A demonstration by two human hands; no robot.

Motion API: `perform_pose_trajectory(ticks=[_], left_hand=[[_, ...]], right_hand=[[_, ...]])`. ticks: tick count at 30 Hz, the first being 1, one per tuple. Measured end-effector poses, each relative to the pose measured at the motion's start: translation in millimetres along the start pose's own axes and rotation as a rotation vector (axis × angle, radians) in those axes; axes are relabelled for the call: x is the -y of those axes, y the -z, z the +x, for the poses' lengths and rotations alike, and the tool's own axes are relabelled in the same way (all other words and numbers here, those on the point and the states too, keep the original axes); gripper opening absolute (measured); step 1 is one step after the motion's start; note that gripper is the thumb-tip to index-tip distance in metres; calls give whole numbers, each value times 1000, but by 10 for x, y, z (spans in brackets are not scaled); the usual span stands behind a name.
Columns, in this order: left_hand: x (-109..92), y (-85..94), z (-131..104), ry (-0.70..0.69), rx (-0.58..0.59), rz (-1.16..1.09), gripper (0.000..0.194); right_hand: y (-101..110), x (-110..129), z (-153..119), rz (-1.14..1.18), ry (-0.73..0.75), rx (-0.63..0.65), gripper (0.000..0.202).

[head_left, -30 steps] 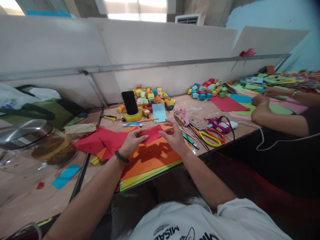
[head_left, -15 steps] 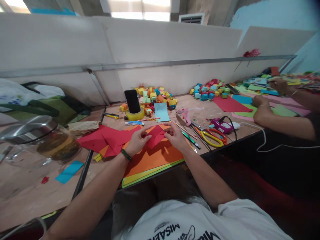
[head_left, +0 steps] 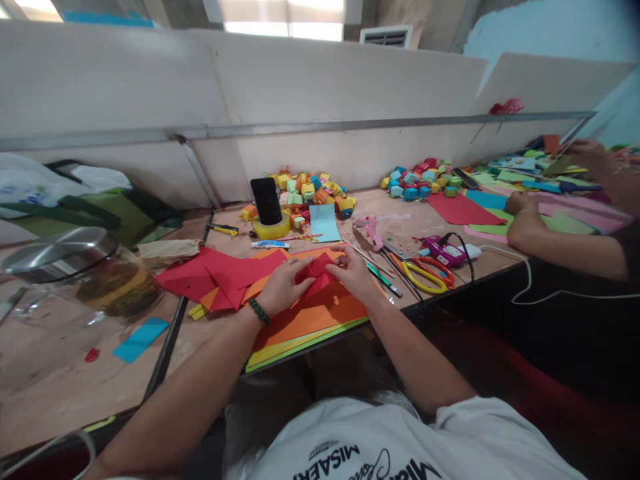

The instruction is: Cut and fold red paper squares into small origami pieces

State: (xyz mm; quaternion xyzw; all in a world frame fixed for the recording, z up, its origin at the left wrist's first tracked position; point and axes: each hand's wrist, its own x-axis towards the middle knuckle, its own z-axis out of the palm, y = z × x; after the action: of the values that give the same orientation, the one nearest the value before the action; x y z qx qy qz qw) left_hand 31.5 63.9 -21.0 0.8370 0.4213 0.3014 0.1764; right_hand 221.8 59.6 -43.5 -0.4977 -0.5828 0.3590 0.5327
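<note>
Between my two hands is a small folded piece of red paper (head_left: 320, 268). My left hand (head_left: 286, 288), with a green bead bracelet at the wrist, pinches its left side. On the right edge, the thumb and fingers of my right hand (head_left: 350, 272) are closed. Part of the red paper is covered by my fingers. Beneath it lies a stack of orange paper (head_left: 305, 327) over yellow and green sheets at the table's front edge. Larger red paper (head_left: 200, 277) spreads out to the left of my left hand.
A phone (head_left: 267, 201) leans on a tape roll (head_left: 273, 229) before a heap of paper cubes (head_left: 307, 193). Right are a pink glue gun (head_left: 371, 230), a cutter (head_left: 384, 280) and scissors (head_left: 424, 277). A glass jar (head_left: 117, 283) stands left. A co-worker's hands (head_left: 523, 210) handle paper farther right.
My left hand has moved right over the red paper, covering more of it. My right hand stays nearly in place. The co-worker's far hand has moved right and up.
</note>
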Motion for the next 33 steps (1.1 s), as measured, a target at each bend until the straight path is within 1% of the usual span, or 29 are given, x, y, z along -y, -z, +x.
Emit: perform_pose_trajectory(ticks=[4,6,9,11,13,16,19,22,23,25,27,30,32,33], left_hand=[[-1,11,-3,5,33,26,41],[-20,21,-10,12,59,67,35],[-34,28,-15,37,74,137,27],[-22,22,-12,60,69,170,25],[-2,7,-8,76,59,190,29],[10,-30,-12,73,47,203,37],[-13,-80,-30,36,48,202,42],[-35,-127,-42,4,52,192,45],[-37,-134,-41,2,48,190,47],[-39,-119,-30,8,22,198,50],[-54,-59,-15,20,-35,221,50],[-133,86,-29,25,-145,262,37],[-220,170,-92,-19,-190,286,33],[-265,195,-142,-82,-193,305,33]], right_hand=[[28,-19,-44,-237,79,22,42],[79,15,-95,-405,191,58,41],[195,77,-191,-623,405,125,43],[281,107,-260,-688,507,151,51],[355,135,-333,-695,581,155,57],[417,189,-424,-671,634,208,58],[413,218,-445,-666,611,303,47],[381,169,-388,-637,574,383,25],[372,141,-362,-617,551,407,19],[356,84,-315,-573,475,434,15],[339,42,-282,-522,382,434,13],[302,14,-257,-443,267,416,22],[278,4,-250,-422,220,417,31],[268,-1,-249,-425,209,418,35]])
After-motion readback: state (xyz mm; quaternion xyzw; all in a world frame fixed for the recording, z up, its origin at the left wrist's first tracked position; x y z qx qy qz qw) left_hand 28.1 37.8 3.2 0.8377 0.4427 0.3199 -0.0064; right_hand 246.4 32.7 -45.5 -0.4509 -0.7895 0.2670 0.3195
